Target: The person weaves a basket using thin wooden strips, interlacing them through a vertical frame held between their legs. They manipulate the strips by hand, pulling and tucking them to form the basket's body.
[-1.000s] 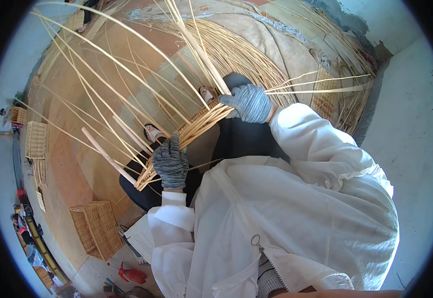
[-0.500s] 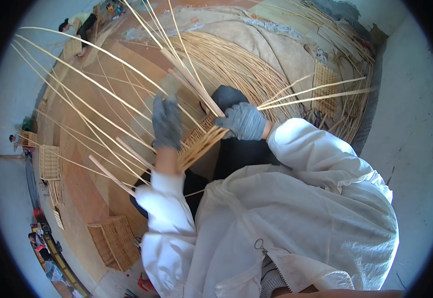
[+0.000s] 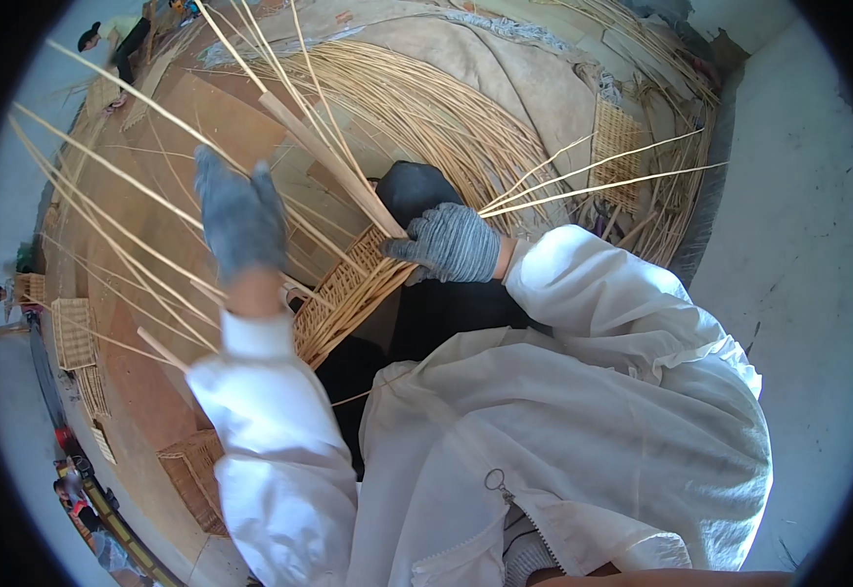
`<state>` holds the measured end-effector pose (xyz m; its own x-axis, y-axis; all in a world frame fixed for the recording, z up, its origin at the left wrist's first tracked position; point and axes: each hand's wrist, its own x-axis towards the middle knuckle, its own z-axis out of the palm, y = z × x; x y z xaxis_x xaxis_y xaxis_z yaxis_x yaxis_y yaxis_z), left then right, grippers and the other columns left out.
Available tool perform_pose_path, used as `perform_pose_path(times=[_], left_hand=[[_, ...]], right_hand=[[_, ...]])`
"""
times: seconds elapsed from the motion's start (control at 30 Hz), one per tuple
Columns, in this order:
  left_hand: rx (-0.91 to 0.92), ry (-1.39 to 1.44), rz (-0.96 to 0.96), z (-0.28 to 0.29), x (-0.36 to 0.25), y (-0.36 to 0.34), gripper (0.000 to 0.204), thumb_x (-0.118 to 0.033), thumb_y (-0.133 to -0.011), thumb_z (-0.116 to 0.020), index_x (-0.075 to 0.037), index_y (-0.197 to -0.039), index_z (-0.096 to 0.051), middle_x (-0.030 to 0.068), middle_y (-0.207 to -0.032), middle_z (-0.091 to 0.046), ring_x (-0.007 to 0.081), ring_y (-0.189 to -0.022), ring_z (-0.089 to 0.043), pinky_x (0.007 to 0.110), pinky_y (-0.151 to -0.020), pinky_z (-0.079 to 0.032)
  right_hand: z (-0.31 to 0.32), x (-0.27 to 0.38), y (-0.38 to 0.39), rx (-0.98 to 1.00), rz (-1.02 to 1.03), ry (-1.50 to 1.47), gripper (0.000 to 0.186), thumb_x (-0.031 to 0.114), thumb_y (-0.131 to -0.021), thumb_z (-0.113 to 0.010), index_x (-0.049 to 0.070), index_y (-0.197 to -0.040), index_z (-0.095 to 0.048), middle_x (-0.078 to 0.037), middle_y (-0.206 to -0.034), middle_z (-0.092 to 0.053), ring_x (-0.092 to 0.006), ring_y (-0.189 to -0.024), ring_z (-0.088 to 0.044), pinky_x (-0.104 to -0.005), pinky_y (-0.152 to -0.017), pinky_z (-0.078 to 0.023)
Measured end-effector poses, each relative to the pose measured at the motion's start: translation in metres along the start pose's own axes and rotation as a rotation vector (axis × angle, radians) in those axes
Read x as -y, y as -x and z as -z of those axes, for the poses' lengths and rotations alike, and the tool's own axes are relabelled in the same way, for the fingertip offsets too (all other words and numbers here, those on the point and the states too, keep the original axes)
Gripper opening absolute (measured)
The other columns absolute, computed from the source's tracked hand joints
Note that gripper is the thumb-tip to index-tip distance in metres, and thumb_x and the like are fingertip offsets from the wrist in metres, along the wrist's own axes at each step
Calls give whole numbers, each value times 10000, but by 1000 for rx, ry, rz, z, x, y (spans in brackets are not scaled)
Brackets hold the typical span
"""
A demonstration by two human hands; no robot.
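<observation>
Unfinished basket [image 3: 340,286], one. We have it over our dark-trousered legs, in front of the white jacket [image 3: 563,411]; its woven wall slants from the right hand down toward the left forearm, which hides the far end.

Right hand [image 3: 454,243], grey glove. We find it at the same corner as a second ago, thumb and fingers closed on the weave at the foot of a flat wooden stake [image 3: 319,147]. Three loose canes [image 3: 607,176] stick out beyond it to the right.

Left hand [image 3: 240,213], grey glove, blurred. A second ago we had it down on the basket's left part; now it is lifted off and out to the left, among the long upright canes [image 3: 113,171]. Fingers stretched and close together, thumb apart. One long cane [image 3: 138,90] meets the hand near the thumb; whether it is pinched there we cannot tell.

Bearing on the work: we judge that the right hand alone now steadies the basket, leaving the left free to deal with the canes.

Surroundings: a heap of canes [image 3: 426,93] beyond our knees; a finished-looking basket [image 3: 191,474] at lower left.
</observation>
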<state>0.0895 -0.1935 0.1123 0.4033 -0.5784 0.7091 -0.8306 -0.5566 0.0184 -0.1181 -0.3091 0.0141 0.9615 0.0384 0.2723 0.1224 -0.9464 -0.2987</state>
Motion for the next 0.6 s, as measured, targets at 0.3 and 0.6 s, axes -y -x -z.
perform_pose_path(times=[0.3,0.6], left_hand=[[334,212,90,-9,-81,156,766,-405,-702,-691,-5,-1289,-403,173,-982,-586,334,-873,-568,417,-807,-417],[357,238,71,-5,-79,153,580,-423,-759,-624,-68,-1200,-496,158,-955,-592,298,-807,-581,429,-762,-446]], right_hand=[[1,-32,2,-87,136,-26,523,323,-732,-672,62,-1160,-522,-129,-953,-614,-299,-864,-602,-384,-778,-487],[20,4,-118,-79,-608,-1036,285,183,-796,-671,-27,-969,-586,-93,-705,-611,-186,-586,-596,-285,-550,-500]])
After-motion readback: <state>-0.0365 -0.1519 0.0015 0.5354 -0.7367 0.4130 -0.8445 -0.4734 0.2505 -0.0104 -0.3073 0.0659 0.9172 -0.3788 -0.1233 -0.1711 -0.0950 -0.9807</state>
